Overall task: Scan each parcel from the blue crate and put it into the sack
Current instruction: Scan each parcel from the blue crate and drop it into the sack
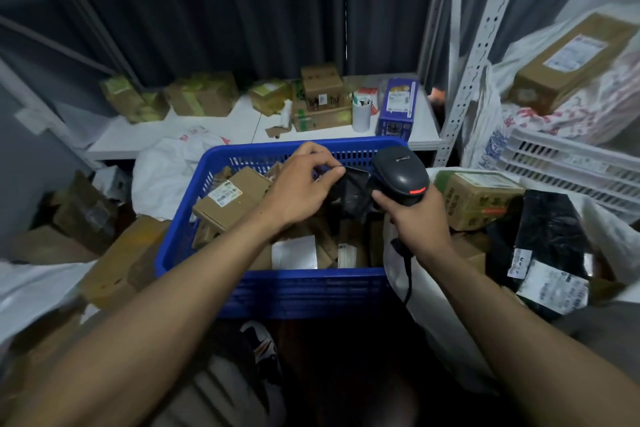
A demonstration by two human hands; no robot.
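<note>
A blue crate (304, 291) stands in front of me, holding several cardboard parcels, among them a brown box with a barcode label (230, 199). My left hand (304, 184) pinches a small black plastic-wrapped parcel (353, 194) above the crate. Close beside that parcel, my right hand (412, 218) grips a dark handheld scanner (401, 175) with a red strip, its cable hanging down. To the right lies the white sack (412, 295), open, with a taped brown box (474, 198) and a black bag parcel (547, 239) in it.
A white shelf (242, 128) behind the crate carries several cardboard boxes, a white cup and a blue box (398, 107). White crates (568, 163) and a long box (571, 59) are at right. Cardboard boxes (121, 260) and white bags lie at left. A perforated rack post (474, 55) rises right of centre.
</note>
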